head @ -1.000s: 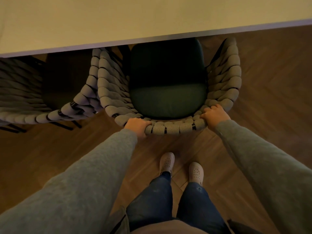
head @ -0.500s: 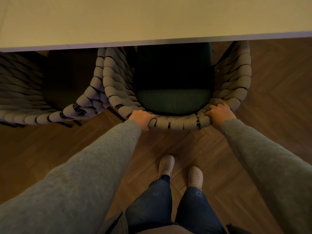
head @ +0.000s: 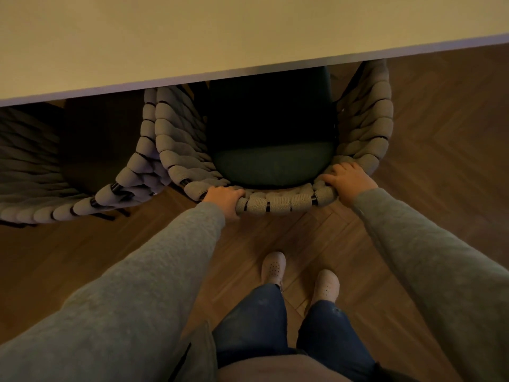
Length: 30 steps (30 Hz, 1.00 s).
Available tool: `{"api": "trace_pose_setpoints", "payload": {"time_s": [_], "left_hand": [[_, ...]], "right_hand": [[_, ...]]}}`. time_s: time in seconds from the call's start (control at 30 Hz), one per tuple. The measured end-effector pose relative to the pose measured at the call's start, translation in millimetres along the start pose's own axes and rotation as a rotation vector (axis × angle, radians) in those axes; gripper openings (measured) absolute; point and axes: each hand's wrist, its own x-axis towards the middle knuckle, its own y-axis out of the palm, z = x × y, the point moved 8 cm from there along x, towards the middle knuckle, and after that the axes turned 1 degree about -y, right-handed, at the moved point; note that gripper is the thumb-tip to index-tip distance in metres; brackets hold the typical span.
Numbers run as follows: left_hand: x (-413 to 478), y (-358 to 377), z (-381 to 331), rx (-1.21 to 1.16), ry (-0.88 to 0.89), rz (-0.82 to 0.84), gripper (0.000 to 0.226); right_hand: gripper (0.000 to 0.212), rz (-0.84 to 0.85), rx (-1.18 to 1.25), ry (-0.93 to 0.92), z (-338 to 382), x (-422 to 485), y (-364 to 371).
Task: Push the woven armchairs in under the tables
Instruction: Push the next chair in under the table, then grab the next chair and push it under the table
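Note:
A grey woven armchair (head: 278,204) with a dark green seat cushion (head: 271,165) stands in front of me, its front part under the pale table (head: 220,34). My left hand (head: 224,198) grips the left end of the backrest's top rail. Over the rail's right end lies my right hand (head: 347,179), fingers curled on it. A second woven armchair (head: 82,199) stands to the left, touching the first, its seat in shadow under the table.
The table edge (head: 275,68) runs across the upper view, rising to the right. Dark herringbone wood floor (head: 440,133) lies to the right and behind the chairs. My feet in pale clogs (head: 274,267) stand just behind the chair.
The armchair has slid forward under the table; less of the green cushion shows. Both hands stayed on the rail, and my feet stepped forward.

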Motion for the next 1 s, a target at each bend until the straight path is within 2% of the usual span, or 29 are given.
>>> {"api": "trace_pose_setpoints", "payload": {"time_s": [0.13, 0.23, 0.37, 0.5, 0.63, 0.73, 0.83, 1.0], "left_hand": [[-0.5, 0.9, -3.7, 0.017, -0.062, 0.189, 0.089], [-3.4, -4.7, -27.5, 0.003, -0.070, 0.303, 0.102], [8.8, -36.5, -99.2, -0.023, 0.012, 0.222, 0.086], [34.7, -87.5, -196.3, -0.165, 0.096, 0.026, 0.072], [66.1, -128.4, -284.5, -0.123, 0.006, -0.217, 0.068], [86.7, -140.0, -358.7, -0.022, 0.041, -0.251, 0.069], [97.6, -152.7, -428.2, -0.064, 0.084, -0.263, 0.069], [132.1, -203.0, -497.9, -0.066, 0.071, -0.309, 0.071]], "right_hand": [[0.086, -0.054, -0.010, -0.073, -4.5, -11.3, -2.0], [0.086, -0.130, 0.040, -0.109, -18.1, -21.6, 6.3], [0.096, -0.189, 0.106, -0.134, -56.0, -43.7, 11.9], [0.096, -0.247, 0.173, -0.075, -127.0, -73.9, 15.4], [0.094, -0.234, 0.127, -0.022, -221.1, -108.8, 36.0], [0.093, -0.196, 0.079, -0.001, -296.1, -132.4, 45.4], [0.092, -0.194, 0.075, 0.024, -361.1, -144.4, 41.7], [0.088, -0.256, 0.128, 0.038, -442.6, -138.2, 18.2]]}}
